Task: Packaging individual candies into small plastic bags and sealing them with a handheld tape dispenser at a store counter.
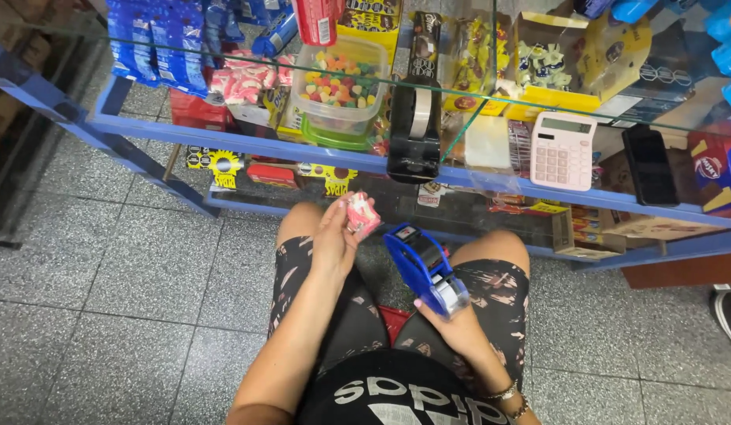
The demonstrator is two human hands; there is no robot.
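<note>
— Small pink packet [361,214], where?
— Pinched in the left hand [334,240], fingers pressed on its lower edge, held up above the left knee, just near of the blue shelf frame [247,148].
— Lying which way?
— Long axis tilted, top end leaning far and left, flat face turned toward the right.
— And the blue price gun [424,267]?
— Gripped in the right hand [460,327], fingers wrapped round the handle at the near end, thumb pressed on its side. Long axis running from near right up to far left, nose aimed at the packet.
— Touching?
— Apart. Nose just beside and below the packet's right edge, a slim gap between. Packet up and to the left of the gun's tip.
— Nearer hand to the packet?
— Left, already holding it; right only near it through the gun.
— Around them?
— Black tape dispenser [413,130] standing on the glass top straight beyond, pink calculator [563,149] to its right, black phone [650,167] farther right. Clear tub of coloured sweets [346,86] behind the glass to the left, grey speckled floor [106,291] below.
</note>
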